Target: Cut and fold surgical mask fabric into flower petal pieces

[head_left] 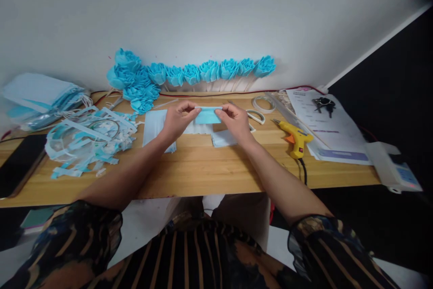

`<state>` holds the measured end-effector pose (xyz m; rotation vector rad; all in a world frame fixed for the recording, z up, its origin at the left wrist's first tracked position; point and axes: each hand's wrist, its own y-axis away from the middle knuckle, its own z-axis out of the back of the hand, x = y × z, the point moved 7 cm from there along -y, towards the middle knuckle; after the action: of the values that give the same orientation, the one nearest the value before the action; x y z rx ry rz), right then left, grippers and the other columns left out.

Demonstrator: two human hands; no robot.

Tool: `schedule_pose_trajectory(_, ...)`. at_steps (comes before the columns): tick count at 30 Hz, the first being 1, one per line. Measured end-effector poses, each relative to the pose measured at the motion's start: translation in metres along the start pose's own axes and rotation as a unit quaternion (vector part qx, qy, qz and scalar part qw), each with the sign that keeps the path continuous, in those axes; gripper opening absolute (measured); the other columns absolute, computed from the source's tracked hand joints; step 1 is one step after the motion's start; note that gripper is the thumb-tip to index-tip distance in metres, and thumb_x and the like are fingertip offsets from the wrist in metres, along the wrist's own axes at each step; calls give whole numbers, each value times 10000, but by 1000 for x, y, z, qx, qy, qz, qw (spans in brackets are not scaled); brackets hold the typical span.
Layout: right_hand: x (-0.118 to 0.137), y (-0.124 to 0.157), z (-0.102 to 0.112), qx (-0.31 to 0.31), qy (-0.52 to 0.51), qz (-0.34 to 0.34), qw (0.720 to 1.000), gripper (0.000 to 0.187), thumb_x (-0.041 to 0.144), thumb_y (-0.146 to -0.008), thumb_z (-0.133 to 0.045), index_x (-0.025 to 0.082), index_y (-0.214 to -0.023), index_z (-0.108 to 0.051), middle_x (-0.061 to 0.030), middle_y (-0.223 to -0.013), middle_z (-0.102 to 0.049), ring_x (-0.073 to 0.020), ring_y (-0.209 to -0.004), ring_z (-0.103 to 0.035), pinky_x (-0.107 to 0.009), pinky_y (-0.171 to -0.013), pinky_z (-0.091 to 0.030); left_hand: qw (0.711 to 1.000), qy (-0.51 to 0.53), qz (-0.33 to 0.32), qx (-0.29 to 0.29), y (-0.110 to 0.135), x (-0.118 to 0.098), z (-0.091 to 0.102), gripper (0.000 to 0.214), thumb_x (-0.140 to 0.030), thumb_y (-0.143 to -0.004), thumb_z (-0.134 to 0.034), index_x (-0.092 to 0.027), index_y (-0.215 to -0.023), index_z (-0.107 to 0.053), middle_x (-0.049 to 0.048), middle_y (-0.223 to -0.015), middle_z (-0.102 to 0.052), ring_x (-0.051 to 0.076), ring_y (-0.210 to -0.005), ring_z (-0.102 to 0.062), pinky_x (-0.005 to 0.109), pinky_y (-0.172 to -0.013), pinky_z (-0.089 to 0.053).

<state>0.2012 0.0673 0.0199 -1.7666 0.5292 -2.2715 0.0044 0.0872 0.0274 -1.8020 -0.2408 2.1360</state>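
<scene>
A small folded strip of light blue mask fabric [207, 115] is held just above the wooden table [203, 169]. My left hand [177, 120] pinches its left end and my right hand [236, 121] pinches its right end. Under my hands lie flat pieces of blue mask material [153, 127] and a smaller piece [223, 138]. A row of finished blue fabric flowers [199, 72] leans against the wall behind.
A heap of cut mask scraps and ear loops [88, 138] lies at left, with a stack of masks [37, 95] and a dark phone [20, 162] beyond it. At right are scissors [256, 116], a tape roll [264, 104], a yellow glue gun [297, 138], papers with keys [323, 105] and a white device [392, 167].
</scene>
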Motion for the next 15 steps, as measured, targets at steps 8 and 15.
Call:
schedule_pose_trajectory(8,-1,0,0,-9,-14,-9,1000,227,421,-798,-709,205,-750,-653,32,-666,-577,-121,-634,-510,-272,-637,-432,999,28,27,-5,0,2,0,222,-384,-740,-750,-170,-788,-711,10,-743,-673,125,-691,-567,250,-664,-445)
schedule_pose_trajectory(15,1,0,1,-14,0,8,1000,215,411,-811,-705,211,-750,-655,24,-678,-616,-135,-646,-553,-286,-655,-465,1000,-16,8,12,0,1,0,216,-386,-813,-699,-170,-820,-705,20,-759,-691,140,-693,-595,262,-666,-467)
